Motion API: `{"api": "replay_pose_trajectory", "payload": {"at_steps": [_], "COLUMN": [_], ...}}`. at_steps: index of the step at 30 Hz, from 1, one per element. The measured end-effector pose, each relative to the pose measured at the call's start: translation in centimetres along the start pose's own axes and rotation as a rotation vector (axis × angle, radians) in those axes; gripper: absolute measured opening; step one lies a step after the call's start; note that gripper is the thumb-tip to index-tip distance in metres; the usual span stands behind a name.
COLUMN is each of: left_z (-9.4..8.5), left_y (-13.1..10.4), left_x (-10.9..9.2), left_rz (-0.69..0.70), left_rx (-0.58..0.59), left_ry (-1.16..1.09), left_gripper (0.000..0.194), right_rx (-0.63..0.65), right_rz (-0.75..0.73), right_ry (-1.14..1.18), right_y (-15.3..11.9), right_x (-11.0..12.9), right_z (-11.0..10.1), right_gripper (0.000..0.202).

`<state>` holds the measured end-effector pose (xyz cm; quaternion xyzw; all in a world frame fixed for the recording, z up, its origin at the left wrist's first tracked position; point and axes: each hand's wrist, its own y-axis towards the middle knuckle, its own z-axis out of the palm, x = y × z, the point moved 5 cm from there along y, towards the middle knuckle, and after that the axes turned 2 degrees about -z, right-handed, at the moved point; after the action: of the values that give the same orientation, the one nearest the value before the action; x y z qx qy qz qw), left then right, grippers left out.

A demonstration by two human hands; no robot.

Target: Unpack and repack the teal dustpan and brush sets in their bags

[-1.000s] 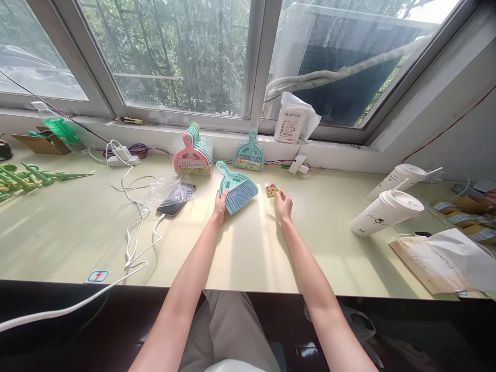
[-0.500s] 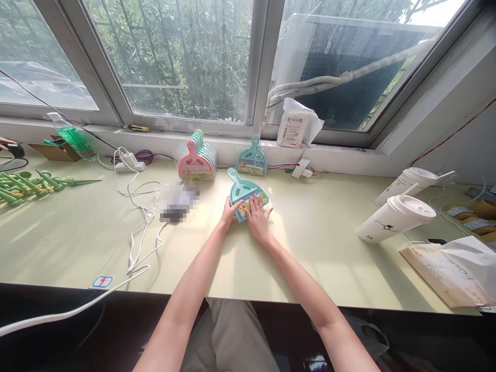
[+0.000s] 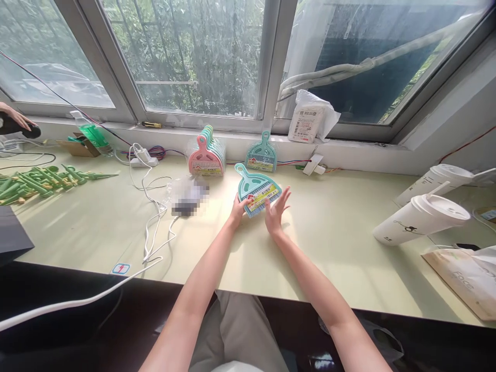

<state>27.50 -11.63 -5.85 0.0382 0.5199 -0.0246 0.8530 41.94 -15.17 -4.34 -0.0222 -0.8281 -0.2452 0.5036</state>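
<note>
A teal mini dustpan and brush set [image 3: 253,181] with a yellow label across its bristles is tilted up over the table, its handle pointing to the upper left. My left hand [image 3: 239,209] grips its lower left edge, thumb on the front. At its lower right edge, my right hand [image 3: 277,211] is open with the fingers raised and spread; whether it touches the set I cannot tell. Behind, another teal dustpan set [image 3: 262,152] leans upright against the sill. To its left stands a row of several dustpan sets [image 3: 206,155], a pink one in front.
White cables [image 3: 153,227] and a blurred item [image 3: 190,196] lie left of my arms. Green stalk-like pieces [image 3: 42,181] and a bottle [image 3: 93,133] are farther left. White cups [image 3: 420,219] and a paper bag [image 3: 461,279] stand right. Another person's hand [image 3: 17,116] shows far left.
My right hand has lifted off the label and turned outward to the right edge of the dustpan set. My left hand keeps its hold. The view has shifted left.
</note>
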Motion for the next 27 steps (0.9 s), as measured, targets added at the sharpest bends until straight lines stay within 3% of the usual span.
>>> {"api": "replay_pose_trajectory", "payload": {"at_steps": [1,3,5,7,9,11,13,16,18,20,23,25,27], "left_z": [0.0,0.0,0.3,0.7,0.9,0.4,-1.3,-5.6,-9.1,-12.3,-15.7,-16.5,-16.2], "left_y": [0.0,0.1,0.1,0.1,-0.1,-0.4,-0.7,-1.3,-1.3,-0.6,0.2,0.1,-0.4], "left_x": [0.1,0.3,0.5,0.5,0.1,-1.1,-3.6,-9.3,-12.4,-14.1,-14.8,-14.6,-14.1], "left_rz": [-0.010,-0.018,-0.005,0.015,0.045,0.087,0.164,0.317,0.280,0.128,-0.099,-0.141,-0.090], "left_rx": [-0.007,-0.006,0.021,0.057,0.069,0.005,-0.176,-0.617,-0.851,-0.888,-0.811,-0.786,-0.786], "left_ry": [-0.019,-0.051,-0.067,-0.047,0.060,0.325,0.684,1.107,1.345,1.587,1.869,1.936,1.929], "left_gripper": [0.053,0.053,0.054,0.056,0.055,0.056,0.057,0.055,0.052,0.048,0.031,0.024,0.026], "right_rx": [-0.041,0.030,0.180,0.244,0.218,0.201,0.209,0.225,0.232,0.241,0.273,0.294,0.301], "right_rz": [0.064,0.213,0.338,0.394,0.419,0.433,0.433,0.430,0.432,0.436,0.428,0.410,0.397], "right_ry": [0.126,0.413,0.672,0.830,0.895,0.923,0.931,0.915,0.904,0.895,0.884,0.884,0.885], "right_y": [0.1,0.2,0.2,0.4,0.8,1.3,1.6,1.8,1.8,1.8,1.6,1.5,1.4], "right_x": [-0.5,-1.6,-2.4,-2.9,-3.4,-3.9,-4.2,-4.7,-4.8,-4.8,-4.7,-4.5,-4.4], "right_z": [-0.2,0.4,1.5,2.0,1.8,1.4,1.0,0.6,0.7,0.9,1.3,1.4,1.3], "right_gripper": [0.091,0.094,0.080,0.059,0.047,0.043,0.043,0.045,0.046,0.046,0.046,0.045,0.043]}}
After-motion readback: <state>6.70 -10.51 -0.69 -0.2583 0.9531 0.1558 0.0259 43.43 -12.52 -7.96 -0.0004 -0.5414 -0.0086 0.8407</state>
